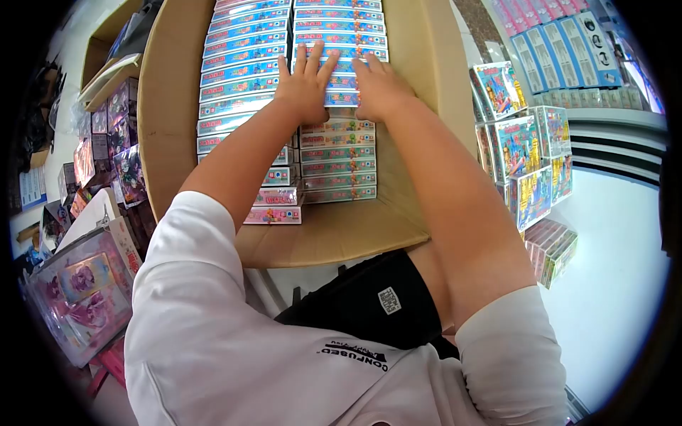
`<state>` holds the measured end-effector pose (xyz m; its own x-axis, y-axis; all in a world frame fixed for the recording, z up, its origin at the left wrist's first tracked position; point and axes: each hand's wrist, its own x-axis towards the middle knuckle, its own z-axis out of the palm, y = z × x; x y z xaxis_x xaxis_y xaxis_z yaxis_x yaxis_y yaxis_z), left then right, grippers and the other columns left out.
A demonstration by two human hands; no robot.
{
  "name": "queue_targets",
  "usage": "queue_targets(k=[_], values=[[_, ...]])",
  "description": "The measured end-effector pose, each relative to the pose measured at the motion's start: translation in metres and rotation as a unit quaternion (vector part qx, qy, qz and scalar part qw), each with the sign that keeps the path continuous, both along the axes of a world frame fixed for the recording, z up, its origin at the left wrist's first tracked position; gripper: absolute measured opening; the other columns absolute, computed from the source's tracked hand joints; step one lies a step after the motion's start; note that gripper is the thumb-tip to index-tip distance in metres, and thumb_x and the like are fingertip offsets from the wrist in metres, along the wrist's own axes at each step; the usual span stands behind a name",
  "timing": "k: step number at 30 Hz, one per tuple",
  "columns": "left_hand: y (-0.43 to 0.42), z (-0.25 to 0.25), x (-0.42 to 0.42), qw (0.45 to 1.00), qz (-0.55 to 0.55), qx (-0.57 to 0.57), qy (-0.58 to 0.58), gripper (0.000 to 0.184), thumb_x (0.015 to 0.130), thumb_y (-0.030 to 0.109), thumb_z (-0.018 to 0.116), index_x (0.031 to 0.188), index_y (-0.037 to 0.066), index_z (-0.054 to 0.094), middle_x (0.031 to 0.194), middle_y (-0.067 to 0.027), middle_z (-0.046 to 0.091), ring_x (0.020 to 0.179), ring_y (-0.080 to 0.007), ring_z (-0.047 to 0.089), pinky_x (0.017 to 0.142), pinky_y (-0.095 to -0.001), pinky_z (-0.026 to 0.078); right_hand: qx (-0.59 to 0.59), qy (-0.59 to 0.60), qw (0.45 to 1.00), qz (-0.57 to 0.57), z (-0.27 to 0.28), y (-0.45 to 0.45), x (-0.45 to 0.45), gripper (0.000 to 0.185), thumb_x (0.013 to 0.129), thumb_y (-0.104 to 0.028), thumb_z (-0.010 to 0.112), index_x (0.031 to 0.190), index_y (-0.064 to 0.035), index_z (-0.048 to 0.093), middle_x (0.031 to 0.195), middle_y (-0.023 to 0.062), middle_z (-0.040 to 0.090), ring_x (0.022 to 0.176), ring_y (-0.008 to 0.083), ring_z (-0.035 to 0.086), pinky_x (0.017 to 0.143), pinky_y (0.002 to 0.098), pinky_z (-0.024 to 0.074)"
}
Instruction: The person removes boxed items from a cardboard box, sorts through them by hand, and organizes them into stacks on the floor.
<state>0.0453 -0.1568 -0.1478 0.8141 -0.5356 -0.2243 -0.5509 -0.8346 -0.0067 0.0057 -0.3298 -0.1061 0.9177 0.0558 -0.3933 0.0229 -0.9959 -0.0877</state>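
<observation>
Two columns of thin shrink-wrapped boxes, spines up, fill a large cardboard carton point(408, 170) in front of me. The left column point(238, 85) has mostly blue spines with pink ones nearest me. In the right column, blue-spined boxes point(341, 82) lie farther in and green-spined boxes point(338, 167) nearer. My left hand point(305, 82) rests across the inner edges of both columns, its fingers stretched out and spread. My right hand point(380, 85) touches the right edge of the blue boxes, fingers apart and partly bent. Several blue spines show between the hands.
Wrapped colourful boxes point(522, 145) are stacked right of the carton, with a smaller pack point(550, 248) below them. Blue-and-white packages point(568, 53) stand at the upper right. On the left are purple packaged goods point(82, 295) and another open carton point(106, 42).
</observation>
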Motion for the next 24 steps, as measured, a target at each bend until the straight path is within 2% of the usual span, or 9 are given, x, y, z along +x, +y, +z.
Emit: queue_targets(k=[5,9,10,13,14,17,18,20,24], values=[[0.000,0.000,-0.005,1.000,-0.011,-0.014,-0.003,0.132,0.068,0.046,0.090,0.169,0.026,0.007,0.174,-0.0161,0.012,0.159,-0.0448,0.013,0.122,-0.0712,0.019,-0.066,-0.078,0.993,0.053,-0.023,-0.002,-0.016,0.100,0.074,-0.025,0.091,0.158,-0.0146,0.038,0.163,0.0091,0.036,0.146,0.0278,0.042,0.114,0.0474,0.0427],[0.011,-0.016,0.006,0.996,-0.041,-0.072,-0.016,0.118,0.078,0.075,0.071,0.169,0.024,0.017,0.175,-0.0182,0.008,0.159,-0.0460,0.011,0.122,-0.0713,0.015,-0.049,-0.061,0.996,0.036,-0.007,0.005,-0.013,0.107,0.068,-0.028,0.095,0.157,-0.0132,0.038,0.155,0.0084,0.043,0.142,0.0283,0.046,0.111,0.0503,0.0438],[0.014,-0.020,0.016,0.994,-0.047,-0.095,-0.017,0.110,0.083,0.087,0.055,0.168,0.023,0.024,0.175,-0.0186,0.009,0.160,-0.0452,0.010,0.122,-0.0712,0.013,-0.046,-0.050,0.997,0.035,-0.008,0.007,-0.015,0.108,0.066,-0.029,0.096,0.156,-0.0129,0.038,0.152,0.0081,0.045,0.141,0.0279,0.046,0.111,0.0516,0.0433],[0.015,-0.019,0.043,0.995,-0.027,-0.094,0.009,0.100,0.090,0.089,0.039,0.167,0.027,0.026,0.175,-0.0141,0.012,0.161,-0.0377,0.012,0.124,-0.0686,0.012,-0.104,-0.063,0.989,0.079,-0.013,0.010,-0.025,0.101,0.070,-0.032,0.094,0.152,-0.0125,0.039,0.145,0.0057,0.048,0.139,0.0254,0.043,0.108,0.0525,0.0398],[0.014,-0.022,0.047,0.992,-0.040,-0.106,-0.048,0.087,0.093,0.081,0.048,0.161,0.028,0.039,0.172,-0.0135,0.024,0.158,-0.0352,0.024,0.123,-0.0679,0.018,-0.118,-0.064,0.988,0.079,-0.014,0.011,-0.026,0.098,0.073,-0.034,0.092,0.152,-0.0121,0.039,0.144,0.0057,0.048,0.140,0.0260,0.040,0.109,0.0545,0.0375],[-0.007,0.020,0.061,0.998,-0.040,-0.050,0.002,0.077,0.091,0.075,0.060,0.150,0.026,0.052,0.164,-0.0094,0.039,0.151,-0.0329,0.037,0.120,-0.0676,0.024,-0.137,-0.073,0.985,0.077,-0.021,0.010,-0.025,0.092,0.077,-0.033,0.089,0.152,-0.0100,0.040,0.144,0.0063,0.049,0.140,0.0261,0.041,0.108,0.0543,0.0383],[-0.011,0.014,0.068,0.995,-0.060,-0.075,-0.039,0.070,0.087,0.070,0.069,0.141,0.026,0.058,0.156,-0.0055,0.047,0.146,-0.0309,0.044,0.118,-0.0643,0.031,-0.129,-0.086,0.985,0.073,-0.027,0.008,-0.022,0.088,0.080,-0.032,0.086,0.151,-0.0094,0.040,0.143,0.0068,0.050,0.140,0.0264,0.042,0.108,0.0544,0.0385],[-0.014,0.002,0.083,0.988,-0.095,-0.099,-0.071,0.070,0.086,0.068,0.071,0.142,0.027,0.058,0.157,-0.0059,0.047,0.147,-0.0311,0.043,0.117,-0.0615,0.035,-0.113,-0.106,0.986,0.065,-0.040,0.003,-0.020,0.080,0.085,-0.029,0.082,0.151,-0.0081,0.041,0.142,0.0077,0.051,0.138,0.0271,0.044,0.108,0.0546,0.0388],[-0.023,-0.003,0.096,0.989,-0.116,-0.021,-0.093,0.088,0.083,0.048,0.084,0.157,0.034,0.038,0.165,-0.0062,0.035,0.152,-0.0322,0.036,0.116,-0.0596,0.038,-0.102,-0.122,0.986,0.056,-0.048,0.006,-0.019,0.096,0.069,-0.021,0.092,0.149,-0.0069,0.041,0.139,0.0086,0.052,0.132,0.0252,0.051,0.105,0.0513,0.0433]])
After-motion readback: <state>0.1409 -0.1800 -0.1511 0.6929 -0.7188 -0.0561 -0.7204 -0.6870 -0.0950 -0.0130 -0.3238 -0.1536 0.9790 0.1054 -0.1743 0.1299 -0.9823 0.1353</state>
